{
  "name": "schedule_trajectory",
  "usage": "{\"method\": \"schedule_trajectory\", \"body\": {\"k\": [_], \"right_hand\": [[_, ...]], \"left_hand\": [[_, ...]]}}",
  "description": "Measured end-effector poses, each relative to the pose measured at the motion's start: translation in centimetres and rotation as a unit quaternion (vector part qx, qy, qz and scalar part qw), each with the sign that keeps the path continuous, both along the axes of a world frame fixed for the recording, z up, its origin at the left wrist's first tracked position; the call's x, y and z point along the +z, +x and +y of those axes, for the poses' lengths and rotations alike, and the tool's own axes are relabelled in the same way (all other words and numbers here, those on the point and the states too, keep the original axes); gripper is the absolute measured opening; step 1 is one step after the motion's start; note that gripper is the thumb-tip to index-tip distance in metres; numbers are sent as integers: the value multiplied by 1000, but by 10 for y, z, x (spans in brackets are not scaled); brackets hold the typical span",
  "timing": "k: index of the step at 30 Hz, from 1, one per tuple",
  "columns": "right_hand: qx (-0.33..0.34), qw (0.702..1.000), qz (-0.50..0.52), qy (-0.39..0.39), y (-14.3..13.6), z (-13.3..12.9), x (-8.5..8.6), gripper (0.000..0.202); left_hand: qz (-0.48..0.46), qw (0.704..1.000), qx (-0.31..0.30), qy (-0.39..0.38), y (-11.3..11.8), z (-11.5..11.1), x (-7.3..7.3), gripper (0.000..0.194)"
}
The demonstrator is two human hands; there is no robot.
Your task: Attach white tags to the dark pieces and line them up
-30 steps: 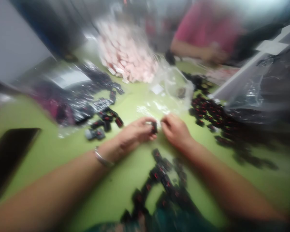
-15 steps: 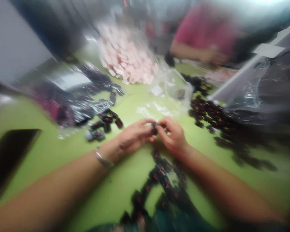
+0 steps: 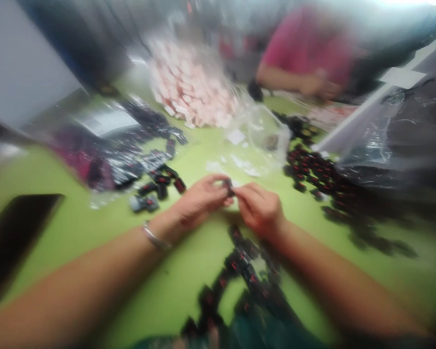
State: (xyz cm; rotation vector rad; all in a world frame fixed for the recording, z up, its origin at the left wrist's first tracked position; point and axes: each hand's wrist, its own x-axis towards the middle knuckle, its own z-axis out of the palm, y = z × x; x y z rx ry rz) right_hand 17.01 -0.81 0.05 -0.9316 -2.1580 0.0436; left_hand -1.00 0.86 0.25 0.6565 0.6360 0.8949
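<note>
Near the middle of the green table, my left hand (image 3: 203, 198) holds a small black part (image 3: 228, 187) between thumb and fingers. A bracelet circles that wrist. My right hand (image 3: 259, 207) is closed in a pinch at the right side of this part; whatever its fingertips grip is too small and blurred to make out. Below the hands lies a pile of black parts with red marks (image 3: 245, 261), reaching toward the near edge. A small group of similar parts (image 3: 162, 182) rests left of my left hand.
A bag of pale pink pieces (image 3: 192, 92) stands behind, beside a clear bag (image 3: 265, 135). Plastic-wrapped parts (image 3: 123, 150) and a dark flat object (image 3: 18, 237) lie left. More black parts (image 3: 312, 169) spread right. A person in pink (image 3: 308, 53) sits across.
My right hand has turned slightly, with its fingers drawn closer together at the black part. The black part in my left hand has tilted a little.
</note>
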Motion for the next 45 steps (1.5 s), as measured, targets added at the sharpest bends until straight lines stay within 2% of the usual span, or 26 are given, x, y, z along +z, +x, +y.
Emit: {"method": "schedule_trajectory", "body": {"k": [2, 6, 12, 14, 17, 20, 23, 27, 29, 33, 37, 39, 41, 43, 45], "right_hand": [[-2, 1000, 8, 4, 0, 0, 0, 26], [-9, 994, 100, -48, -2, 1, 0, 16], [-19, 984, 131, -122, -6, 1, 4, 10], [-37, 971, 162, -172, -7, 0, 6, 8], [-63, 932, 220, -282, -9, -1, 10, 7], [-59, 900, 251, -351, -10, 0, 12, 9], [-59, 916, 227, -327, -9, 1, 10, 8], [-57, 968, 145, -195, -6, 2, 6, 8], [-56, 981, 105, -152, -5, 1, 4, 9], [-72, 986, 70, -136, -5, 0, 5, 10], [-80, 981, 80, -160, -7, -1, 5, 9], [-80, 970, 111, -200, -9, -1, 5, 7], [-76, 943, 167, -277, -10, -1, 8, 6], [-66, 892, 229, -384, -9, 0, 13, 8], [-35, 825, 266, -498, -7, 2, 18, 12]], "left_hand": [[3, 1000, -10, 10, 0, 0, -1, 42], [0, 999, -28, 22, 1, 0, -4, 40], [7, 999, -37, 10, 0, 0, -4, 41], [7, 999, -36, 7, 0, 0, -4, 41], [3, 999, -35, 4, 0, 0, -3, 41], [0, 1000, -31, -3, 1, 0, -2, 42], [1, 1000, -22, -5, 2, 0, -1, 42], [0, 1000, -22, 9, 2, 0, -3, 39], [5, 1000, -22, 21, 2, 0, -5, 38], [32, 998, -10, 62, 2, 0, -8, 37], [64, 992, 1, 110, 4, -1, -7, 31], [79, 988, -1, 132, 3, 0, -7, 30], [90, 985, -14, 145, 0, 1, -8, 29], [89, 985, -34, 143, -4, 3, -10, 28], [84, 985, -70, 136, -7, 4, -11, 28]]}}
